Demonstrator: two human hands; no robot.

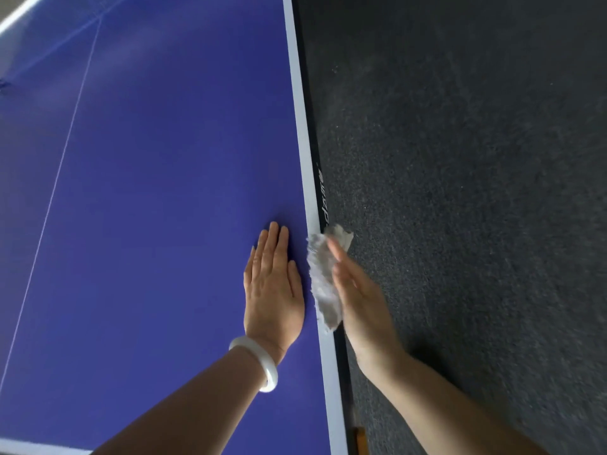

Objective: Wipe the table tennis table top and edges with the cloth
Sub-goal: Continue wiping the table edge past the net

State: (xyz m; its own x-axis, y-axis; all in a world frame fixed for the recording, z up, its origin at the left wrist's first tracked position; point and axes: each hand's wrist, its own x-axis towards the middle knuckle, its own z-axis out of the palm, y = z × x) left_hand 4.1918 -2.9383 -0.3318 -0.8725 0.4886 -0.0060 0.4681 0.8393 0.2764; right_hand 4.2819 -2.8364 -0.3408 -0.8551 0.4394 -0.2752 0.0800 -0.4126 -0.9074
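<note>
Left hand (274,287) rests flat and open on the blue bench (164,159); right hand (358,297), open-palmed, presses the cloth (323,284) against its mid-frame edge, much seemingly left to wipe.

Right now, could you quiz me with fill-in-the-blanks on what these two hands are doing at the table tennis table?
The right hand presses a white ____ against the table's edge.
The left hand lies flat on the blue table top, holding ____.
A white bangle circles the ____ wrist.
Missing: cloth, nothing, left.
</note>
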